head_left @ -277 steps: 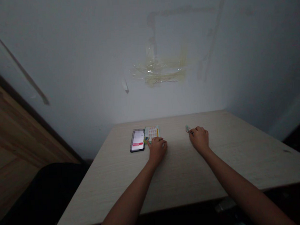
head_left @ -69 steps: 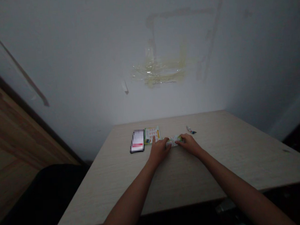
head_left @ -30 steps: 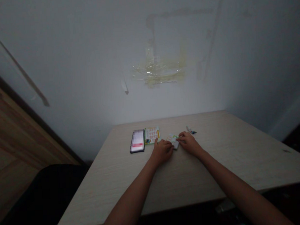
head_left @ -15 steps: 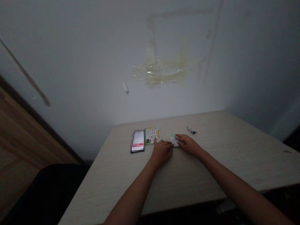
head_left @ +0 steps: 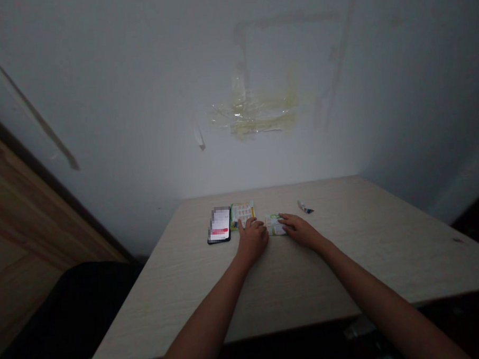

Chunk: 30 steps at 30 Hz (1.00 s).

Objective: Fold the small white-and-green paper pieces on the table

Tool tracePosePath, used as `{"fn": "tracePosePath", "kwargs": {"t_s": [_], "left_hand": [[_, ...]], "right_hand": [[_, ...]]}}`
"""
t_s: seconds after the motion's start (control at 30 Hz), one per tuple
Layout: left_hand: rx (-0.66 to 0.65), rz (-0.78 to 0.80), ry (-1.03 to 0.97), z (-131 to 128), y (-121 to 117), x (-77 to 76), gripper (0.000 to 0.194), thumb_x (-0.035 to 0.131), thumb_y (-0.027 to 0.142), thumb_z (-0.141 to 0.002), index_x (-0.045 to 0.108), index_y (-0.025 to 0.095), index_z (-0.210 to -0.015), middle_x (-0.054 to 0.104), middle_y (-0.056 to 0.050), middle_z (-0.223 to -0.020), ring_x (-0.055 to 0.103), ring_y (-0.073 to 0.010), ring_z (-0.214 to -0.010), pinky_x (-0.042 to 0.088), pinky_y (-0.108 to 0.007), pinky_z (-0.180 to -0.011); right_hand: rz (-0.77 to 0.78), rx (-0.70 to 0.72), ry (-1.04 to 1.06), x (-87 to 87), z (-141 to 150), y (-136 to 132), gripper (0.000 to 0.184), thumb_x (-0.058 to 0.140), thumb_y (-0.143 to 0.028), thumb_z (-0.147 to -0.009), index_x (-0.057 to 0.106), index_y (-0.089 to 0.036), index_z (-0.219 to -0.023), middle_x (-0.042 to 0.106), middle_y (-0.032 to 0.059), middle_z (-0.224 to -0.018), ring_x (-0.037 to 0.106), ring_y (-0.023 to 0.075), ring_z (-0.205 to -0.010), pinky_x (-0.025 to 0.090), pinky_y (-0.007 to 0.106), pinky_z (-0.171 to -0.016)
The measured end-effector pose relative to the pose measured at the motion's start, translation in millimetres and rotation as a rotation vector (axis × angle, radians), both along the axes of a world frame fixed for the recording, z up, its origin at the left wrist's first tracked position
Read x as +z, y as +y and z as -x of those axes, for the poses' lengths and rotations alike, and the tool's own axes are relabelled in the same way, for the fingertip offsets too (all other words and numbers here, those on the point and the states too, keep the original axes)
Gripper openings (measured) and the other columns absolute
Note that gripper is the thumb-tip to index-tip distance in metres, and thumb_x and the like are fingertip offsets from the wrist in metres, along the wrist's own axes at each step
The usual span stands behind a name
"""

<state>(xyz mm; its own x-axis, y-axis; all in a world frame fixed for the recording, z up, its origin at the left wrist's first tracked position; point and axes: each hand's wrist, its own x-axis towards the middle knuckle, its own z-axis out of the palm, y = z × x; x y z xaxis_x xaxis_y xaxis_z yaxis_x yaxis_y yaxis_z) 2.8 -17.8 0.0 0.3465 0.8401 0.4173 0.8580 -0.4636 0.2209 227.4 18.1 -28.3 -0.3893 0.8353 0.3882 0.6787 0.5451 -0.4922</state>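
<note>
My left hand (head_left: 253, 239) lies palm down with its fingers spread, the tips over the lower part of a printed sheet (head_left: 244, 210) with a yellow and green edge. My right hand (head_left: 300, 230) rests its outstretched fingers on the right side of a smaller green-and-white printed paper (head_left: 273, 224). Part of that paper is covered by the fingers. Left of the sheet, close beside it, is a phone (head_left: 220, 225) with its screen lit and blurred out.
A small, tube-like white and dark item (head_left: 305, 207) lies beyond my right hand on the pale wooden table (head_left: 291, 283). The wall (head_left: 141, 99) behind carries peeling clear tape (head_left: 256, 118). A dark, rounded shape (head_left: 82, 308) is at the left, by wooden panelling (head_left: 23, 220).
My left hand has moved left, off the smaller paper and onto the lower part of the printed sheet, its fingers now more spread. My right hand stays on the smaller paper.
</note>
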Motion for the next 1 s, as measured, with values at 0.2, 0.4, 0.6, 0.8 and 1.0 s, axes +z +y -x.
{"fn": "tracePosePath", "kwargs": {"t_s": [0.2, 0.4, 0.6, 0.8, 1.0], "left_hand": [[-0.062, 0.004, -0.015, 1.6, 0.8, -1.6, 0.017, 0.057, 0.029, -0.090, 0.073, 0.028, -0.098, 0.070, -0.003, -0.114, 0.046, -0.0267, -0.125, 0.013, -0.067, -0.112], [-0.024, 0.050, -0.029, 1.1, 1.3, -0.4, 0.016, 0.059, 0.033, -0.089, 0.073, 0.029, -0.096, 0.069, -0.003, -0.115, 0.046, -0.0268, -0.125, 0.016, -0.068, -0.110], [-0.001, 0.052, -0.050, 0.7, 2.6, -2.1, 0.015, 0.061, 0.037, -0.089, 0.073, 0.029, -0.094, 0.068, -0.003, -0.116, 0.046, -0.0274, -0.125, 0.017, -0.070, -0.109], [0.017, 0.047, -0.059, -0.3, 3.0, -3.3, 0.015, 0.062, 0.038, -0.088, 0.073, 0.028, -0.092, 0.068, -0.002, -0.117, 0.046, -0.0285, -0.124, 0.018, -0.070, -0.108], [0.020, 0.035, -0.048, -1.7, 2.9, -4.8, 0.014, 0.063, 0.037, -0.087, 0.072, 0.028, -0.092, 0.068, -0.002, -0.117, 0.045, -0.0294, -0.124, 0.014, -0.070, -0.109]], "right_hand": [[0.011, 0.010, -0.034, 1.7, 0.7, -0.2, 0.036, 0.052, -0.025, -0.090, 0.065, -0.020, -0.124, 0.055, 0.0108, -0.140, 0.050, 0.0243, -0.130, 0.035, 0.046, -0.113], [-0.021, -0.001, -0.010, 0.6, 0.3, -0.5, 0.034, 0.056, -0.027, -0.089, 0.068, -0.022, -0.120, 0.045, 0.0114, -0.148, 0.044, 0.0264, -0.136, 0.034, 0.047, -0.114], [-0.046, 0.013, -0.049, -0.7, 1.6, -0.5, 0.034, 0.057, -0.026, -0.089, 0.067, -0.026, -0.122, 0.046, 0.0093, -0.147, 0.044, 0.0263, -0.135, 0.034, 0.049, -0.113], [-0.068, 0.017, -0.132, 4.5, 4.7, -5.0, 0.037, 0.055, -0.027, -0.091, 0.063, -0.027, -0.127, 0.044, 0.0094, -0.149, 0.043, 0.0268, -0.135, 0.033, 0.050, -0.113], [-0.044, 0.019, -0.145, 1.5, 4.0, -2.0, 0.039, 0.053, -0.031, -0.092, 0.061, -0.026, -0.130, 0.042, 0.0089, -0.150, 0.042, 0.0275, -0.136, 0.032, 0.050, -0.114]]}}
